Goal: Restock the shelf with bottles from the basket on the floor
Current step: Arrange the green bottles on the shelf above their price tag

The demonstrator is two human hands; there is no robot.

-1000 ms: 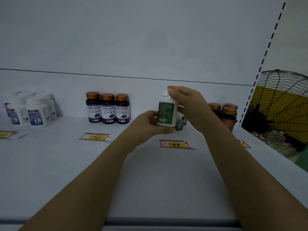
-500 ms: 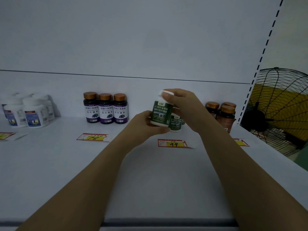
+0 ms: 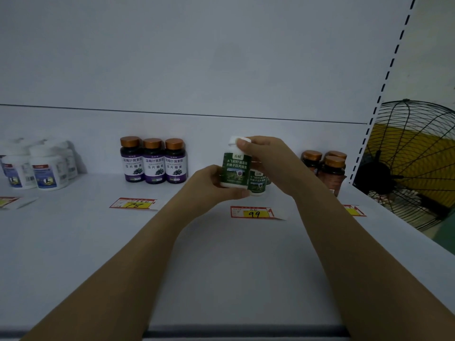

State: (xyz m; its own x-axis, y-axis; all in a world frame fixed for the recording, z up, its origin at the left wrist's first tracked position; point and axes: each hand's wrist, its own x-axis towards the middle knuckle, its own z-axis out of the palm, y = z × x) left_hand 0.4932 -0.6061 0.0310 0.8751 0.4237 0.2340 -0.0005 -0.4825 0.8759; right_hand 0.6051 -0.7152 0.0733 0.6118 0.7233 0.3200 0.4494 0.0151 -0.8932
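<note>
The left grip (image 3: 208, 185) holds the base of a green bottle (image 3: 235, 172); the right grip (image 3: 268, 157) pinches its cap (image 3: 232, 141). Purple-labelled bottles (image 3: 154, 163) stand at its nine o'clock and brown bottles (image 3: 331, 168) at three, on the shelf (image 3: 73, 242).

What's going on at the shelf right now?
A person holds a green-labelled white bottle in both hands over the shelf: the left hand grips its lower part, the right hand its cap. It is not yet set down. A matching bottle stands just behind it, near the 99 price tag.
</note>
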